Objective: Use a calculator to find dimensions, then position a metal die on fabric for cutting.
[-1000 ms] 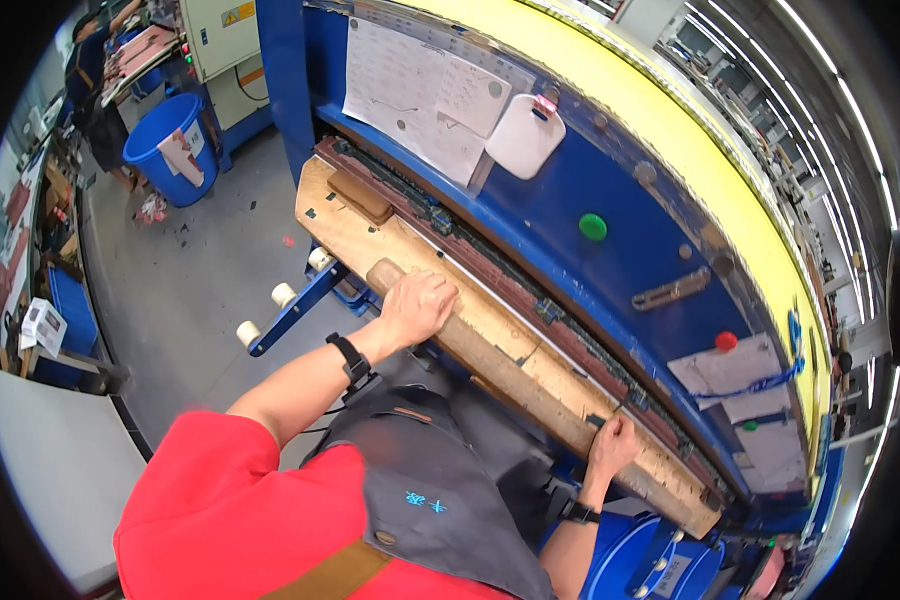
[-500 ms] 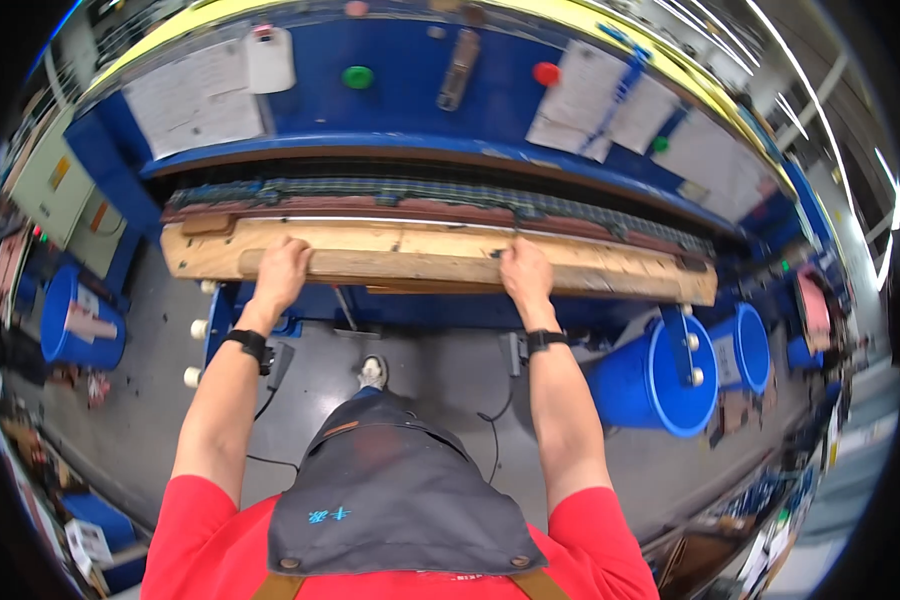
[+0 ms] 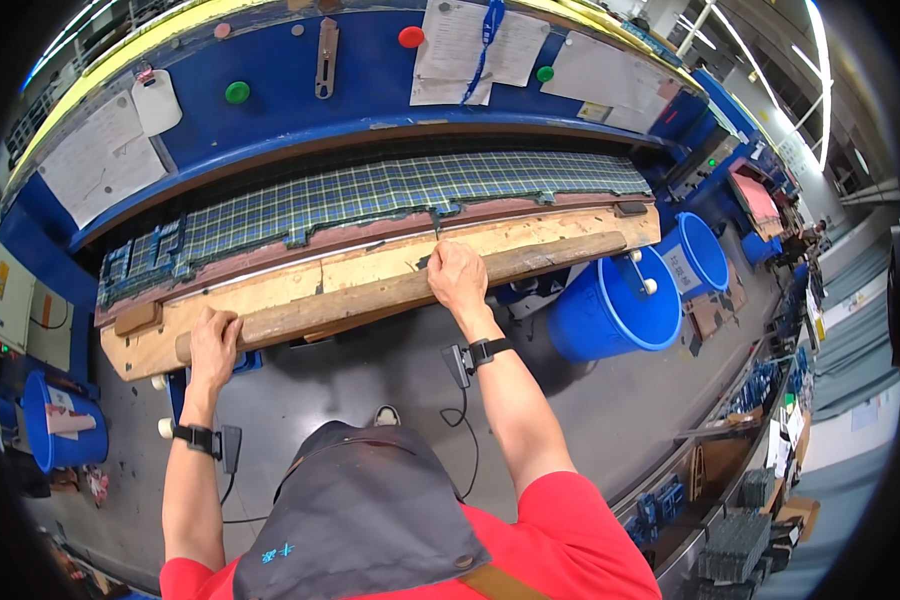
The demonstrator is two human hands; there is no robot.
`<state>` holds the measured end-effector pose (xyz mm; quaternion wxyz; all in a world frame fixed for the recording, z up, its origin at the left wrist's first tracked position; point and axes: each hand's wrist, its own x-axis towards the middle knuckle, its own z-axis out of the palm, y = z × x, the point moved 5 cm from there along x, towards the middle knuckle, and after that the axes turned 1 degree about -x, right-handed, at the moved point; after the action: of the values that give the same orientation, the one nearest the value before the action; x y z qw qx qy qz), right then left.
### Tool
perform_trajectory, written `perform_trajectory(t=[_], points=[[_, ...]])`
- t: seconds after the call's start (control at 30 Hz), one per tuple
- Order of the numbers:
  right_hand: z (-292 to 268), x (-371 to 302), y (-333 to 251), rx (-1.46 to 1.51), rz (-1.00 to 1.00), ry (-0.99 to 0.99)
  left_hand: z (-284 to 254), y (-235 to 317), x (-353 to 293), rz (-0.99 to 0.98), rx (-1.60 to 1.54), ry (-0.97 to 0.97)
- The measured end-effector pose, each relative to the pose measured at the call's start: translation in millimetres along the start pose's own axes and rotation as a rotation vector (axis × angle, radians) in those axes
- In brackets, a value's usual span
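A long rounded wooden bar [image 3: 350,297] runs along the near edge of a pale wooden board [image 3: 370,255]. Near the bar's left end my left hand [image 3: 213,345] is closed on it, fingers curled over. My right hand [image 3: 458,275] grips the same bar further right, fingertips hidden on its far side; a thin dark strip stands just beyond the knuckles. Behind the board lies a reddish-brown slab [image 3: 260,267] bearing blue-green plaid fabric [image 3: 370,190], cut into pieces at the left. Small brown blocks sit at the board's ends, one being the left block [image 3: 138,318].
A blue machine panel [image 3: 280,75] with pinned papers, a red button and green buttons rises behind the fabric. Blue bins stand at the right [image 3: 620,305] and a blue bin [image 3: 65,425] at the left. Cables [image 3: 475,440] trail from both wrist straps. Shelving holds stacked plaid pieces [image 3: 735,545].
The board and plaid fabric have come out toward me, with much more plaid showing. Both hands keep hold of the bar. My view has turned to the right.
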<state>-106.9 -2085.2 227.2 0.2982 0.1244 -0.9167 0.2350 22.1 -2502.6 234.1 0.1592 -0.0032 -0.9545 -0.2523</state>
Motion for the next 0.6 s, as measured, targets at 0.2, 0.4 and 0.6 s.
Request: perform_trajectory(t=[0.2,0.4,0.6], points=[[-2,2,3,-0.038,0.053,-0.010,-17,1,13,0.037,-0.091,-0.144],[-2,7,9,-0.043,0.262,-0.145,-47,-10,33,0.046,-0.348,-0.438],[5,15,8,-0.046,0.542,-0.206,-110,-150,74,-0.108,-0.566,0.054]])
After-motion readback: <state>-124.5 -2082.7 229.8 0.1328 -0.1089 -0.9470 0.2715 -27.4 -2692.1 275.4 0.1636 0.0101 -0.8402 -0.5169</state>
